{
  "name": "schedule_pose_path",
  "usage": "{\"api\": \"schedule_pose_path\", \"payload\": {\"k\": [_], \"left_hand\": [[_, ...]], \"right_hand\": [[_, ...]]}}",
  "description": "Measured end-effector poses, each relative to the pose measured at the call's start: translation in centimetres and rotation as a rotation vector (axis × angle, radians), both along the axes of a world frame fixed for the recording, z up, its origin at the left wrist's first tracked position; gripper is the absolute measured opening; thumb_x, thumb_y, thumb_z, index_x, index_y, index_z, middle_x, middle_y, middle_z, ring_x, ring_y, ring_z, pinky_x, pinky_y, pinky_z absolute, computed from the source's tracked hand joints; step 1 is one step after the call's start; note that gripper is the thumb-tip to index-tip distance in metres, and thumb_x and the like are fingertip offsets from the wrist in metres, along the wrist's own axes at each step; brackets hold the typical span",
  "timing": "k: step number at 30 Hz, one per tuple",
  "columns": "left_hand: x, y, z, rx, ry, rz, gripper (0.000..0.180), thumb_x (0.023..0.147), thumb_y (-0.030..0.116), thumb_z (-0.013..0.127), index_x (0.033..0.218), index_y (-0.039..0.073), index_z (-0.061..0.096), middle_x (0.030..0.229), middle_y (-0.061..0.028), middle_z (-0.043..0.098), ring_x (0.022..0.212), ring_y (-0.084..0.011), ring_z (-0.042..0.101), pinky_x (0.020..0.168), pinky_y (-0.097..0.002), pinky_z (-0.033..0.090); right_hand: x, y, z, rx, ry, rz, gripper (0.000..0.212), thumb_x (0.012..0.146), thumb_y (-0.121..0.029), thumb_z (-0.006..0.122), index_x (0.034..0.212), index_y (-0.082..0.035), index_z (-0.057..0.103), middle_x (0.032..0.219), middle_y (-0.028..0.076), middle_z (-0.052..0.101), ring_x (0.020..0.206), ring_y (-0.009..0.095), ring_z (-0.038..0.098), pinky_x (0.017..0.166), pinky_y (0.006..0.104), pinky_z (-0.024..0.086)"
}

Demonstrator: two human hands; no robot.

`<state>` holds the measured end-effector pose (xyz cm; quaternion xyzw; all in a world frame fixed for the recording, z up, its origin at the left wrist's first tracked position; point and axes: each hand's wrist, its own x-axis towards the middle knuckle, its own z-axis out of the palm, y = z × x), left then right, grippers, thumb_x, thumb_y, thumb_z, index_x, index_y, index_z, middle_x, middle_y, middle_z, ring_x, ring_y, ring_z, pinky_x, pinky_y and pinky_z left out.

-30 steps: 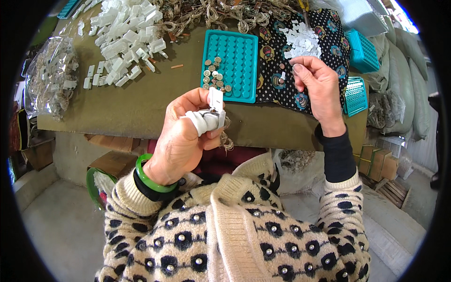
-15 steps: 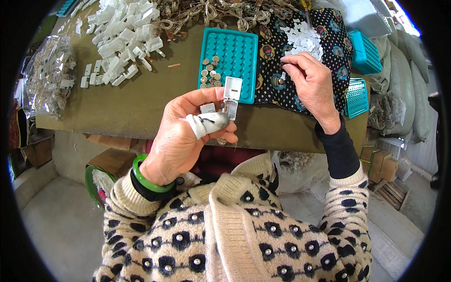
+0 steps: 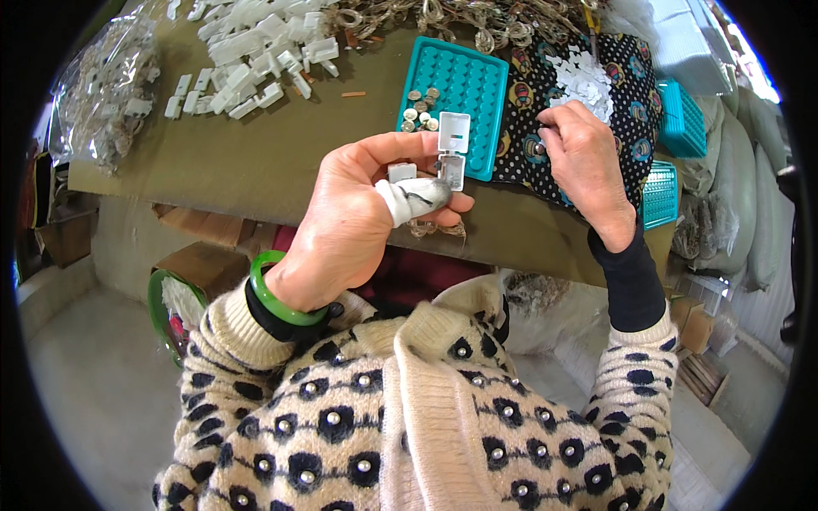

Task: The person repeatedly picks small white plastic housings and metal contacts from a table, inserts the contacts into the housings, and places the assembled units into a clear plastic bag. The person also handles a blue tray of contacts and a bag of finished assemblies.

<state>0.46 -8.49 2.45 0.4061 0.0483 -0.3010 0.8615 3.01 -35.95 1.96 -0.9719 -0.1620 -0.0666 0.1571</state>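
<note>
My left hand (image 3: 354, 200) is closed around a small white plastic battery box (image 3: 452, 170), its lid standing up and its hollow facing me. A white cover with dark smudges (image 3: 417, 199) wraps the left thumb, which presses at the box's side. Another white box (image 3: 402, 172) shows between thumb and fingers, and thin clear wire (image 3: 439, 228) hangs beneath. My right hand (image 3: 588, 162) pinches over the dotted cloth cushion (image 3: 545, 187); a small dark round piece (image 3: 539, 147) shows under its fingertips, too small to name surely. Just beyond lie white paper-like tabs (image 3: 584, 85).
A teal dimpled tray (image 3: 477, 102) with several button cells (image 3: 411, 114) stands behind my left hand. White boxes (image 3: 256, 60) are heaped far left, beside a clear bag (image 3: 106, 102). Wire bundles (image 3: 486, 21) lie at the back. More teal trays (image 3: 682, 119) are at the right.
The whole view has shifted, so tray, cushion and both hands sit farther right. The opened box stays in my left hand. A white strip seen under my right fingertips earlier is now mostly hidden.
</note>
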Motion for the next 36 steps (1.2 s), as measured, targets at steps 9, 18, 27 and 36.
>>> {"api": "schedule_pose_path", "payload": {"k": [9, 18, 27, 36], "left_hand": [[-0.2, 0.2, 0.1, 0.102, -0.084, 0.059, 0.034, 0.086, -0.003, 0.067, 0.119, -0.005, 0.060, 0.099, -0.0170, 0.068, 0.085, -0.0271, 0.072, 0.069, -0.0332, 0.062], [-0.9, 0.4, -0.2, 0.120, -0.130, 0.066, 0.033, 0.086, -0.001, 0.068, 0.118, -0.006, 0.060, 0.094, -0.0129, 0.067, 0.078, -0.0198, 0.070, 0.070, -0.0308, 0.061], [-1.3, 1.1, -0.3, 0.078, -0.070, 0.053, 0.026, 0.087, 0.002, 0.068, 0.112, -0.002, 0.062, 0.086, -0.0107, 0.067, 0.070, -0.0165, 0.068, 0.062, -0.0276, 0.059], [-1.4, 1.7, -1.4, -0.123, -0.033, 0.013, 0.025, 0.084, 0.022, 0.072, 0.097, 0.005, 0.058, 0.077, -0.0045, 0.058, 0.054, -0.0101, 0.049, 0.045, -0.0218, 0.034]], "right_hand": [[-2.8, 4.7, 3.7, 0.589, 0.205, -0.139, 0.014, 0.085, 0.005, 0.065, 0.099, 0.003, 0.065, 0.086, 0.004, 0.066, 0.073, 0.007, 0.060, 0.067, 0.0206, 0.049], [-4.9, 11.2, 1.4, 0.562, -0.264, 0.119, 0.023, 0.073, 0.012, 0.070, 0.093, 0.001, 0.064, 0.085, 0.012, 0.061, 0.076, 0.026, 0.064, 0.065, 0.0333, 0.052], [-5.9, 11.0, 2.0, 0.685, -0.052, 0.153, 0.018, 0.080, 0.011, 0.064, 0.095, 0.002, 0.065, 0.088, 0.013, 0.063, 0.078, 0.025, 0.064, 0.068, 0.0307, 0.052], [-4.0, 3.8, -0.5, 0.106, -0.399, -0.158, 0.016, 0.083, 0.005, 0.064, 0.098, 0.000, 0.066, 0.089, 0.012, 0.059, 0.080, 0.028, 0.061, 0.068, 0.0358, 0.050]]}}
